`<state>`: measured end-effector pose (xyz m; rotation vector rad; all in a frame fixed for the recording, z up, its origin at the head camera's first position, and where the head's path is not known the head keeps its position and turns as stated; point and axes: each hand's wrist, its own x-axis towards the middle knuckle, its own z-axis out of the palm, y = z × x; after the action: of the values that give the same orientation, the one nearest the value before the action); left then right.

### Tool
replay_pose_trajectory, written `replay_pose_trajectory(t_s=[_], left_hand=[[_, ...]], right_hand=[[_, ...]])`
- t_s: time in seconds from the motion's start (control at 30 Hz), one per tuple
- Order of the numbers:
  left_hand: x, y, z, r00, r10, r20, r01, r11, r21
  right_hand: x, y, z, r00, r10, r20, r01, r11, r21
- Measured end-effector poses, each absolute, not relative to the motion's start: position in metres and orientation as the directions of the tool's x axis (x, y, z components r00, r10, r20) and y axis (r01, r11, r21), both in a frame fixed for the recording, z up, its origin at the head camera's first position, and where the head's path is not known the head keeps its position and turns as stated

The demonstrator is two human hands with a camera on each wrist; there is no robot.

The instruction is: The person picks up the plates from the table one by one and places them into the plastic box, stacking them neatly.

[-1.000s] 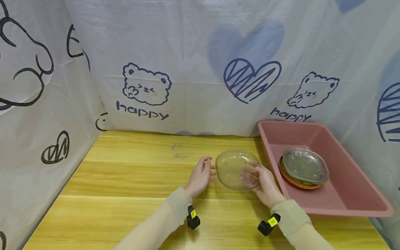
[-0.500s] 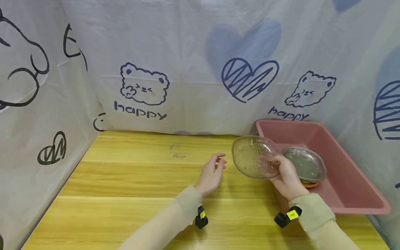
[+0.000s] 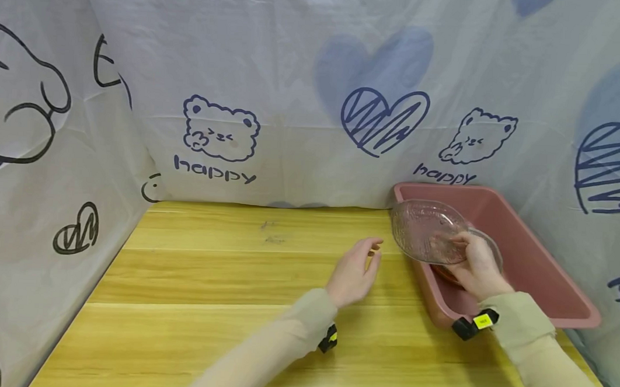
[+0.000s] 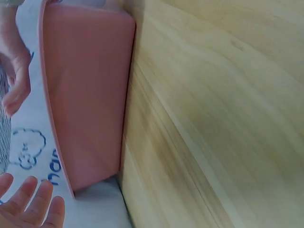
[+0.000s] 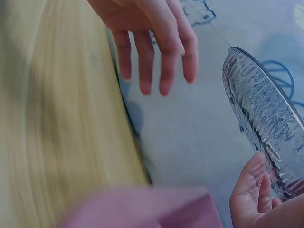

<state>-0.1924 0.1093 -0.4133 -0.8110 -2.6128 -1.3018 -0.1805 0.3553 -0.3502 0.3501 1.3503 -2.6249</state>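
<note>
A clear, rippled glass plate is held by its right edge in my right hand, above the left side of a pink tub. In the right wrist view the plate stands tilted, with fingers under it and its near end cut off by the frame. My left hand is in the air left of the tub, touching nothing; its fingers hang loose and apart in the right wrist view. Inside the tub, another clear plate lies on an orange-rimmed one, both mostly hidden.
The tub stands at the right end of a yellow wood-grain table. White cloth printed with bears and hearts hangs behind the table and at its left side. Black wrist cameras are strapped to both wrists.
My right hand has carried the clear plate rightward, from over the table to over the tub, tilting it on the way. My left hand has come away from the plate and followed to the right.
</note>
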Motion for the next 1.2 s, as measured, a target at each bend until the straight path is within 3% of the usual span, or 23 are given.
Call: replay_pose_trajectory(t_s=[0.3,0.63,0.87,1.2], left_hand=[[-0.179,0.133,-0.41,-0.762,0.552,0.339,0.643,0.583,0.496],[-0.169,0.158,-0.415,-0.572,0.735,0.364,0.814,0.563,0.143],[-0.162,0.172,-0.422,-0.495,0.816,0.299,0.865,0.496,0.078],[-0.158,0.177,-0.43,-0.502,0.82,0.275,0.862,0.5,0.083]], right_hand=[[-0.188,0.391,-0.346,-0.959,-0.01,-0.285,0.233,-0.604,-0.762],[-0.203,0.423,-0.349,-0.949,0.017,-0.314,0.243,-0.594,-0.767],[-0.213,0.433,-0.356,-0.942,0.113,-0.316,0.228,-0.475,-0.85],[-0.218,0.45,-0.366,-0.911,0.17,-0.377,0.25,-0.499,-0.829]])
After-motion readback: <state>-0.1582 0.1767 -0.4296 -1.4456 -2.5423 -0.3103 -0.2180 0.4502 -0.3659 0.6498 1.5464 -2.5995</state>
